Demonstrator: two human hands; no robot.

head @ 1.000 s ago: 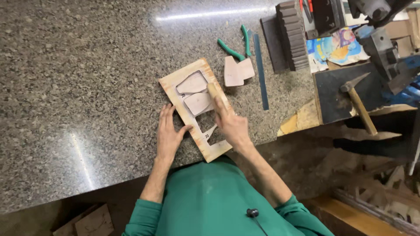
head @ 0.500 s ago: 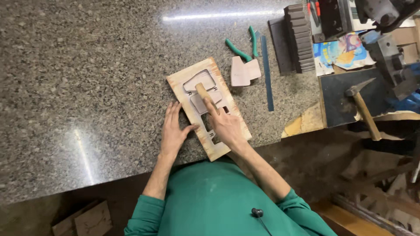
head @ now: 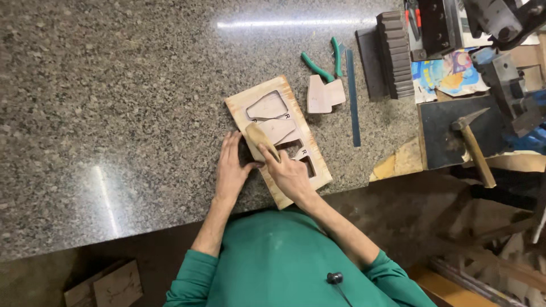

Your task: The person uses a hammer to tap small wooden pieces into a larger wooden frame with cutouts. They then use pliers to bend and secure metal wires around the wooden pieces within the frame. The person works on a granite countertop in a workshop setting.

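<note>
Wooden template board lies flat on the granite table, its long axis slanting from far-left to near-right. I see my left hand spread open on its left edge, while my right hand has its grip closed on a tan leather piece over the cut-outs.

The small wooden block under the right hand has been slid toward 7 o'clock — across the wooden template.
</note>
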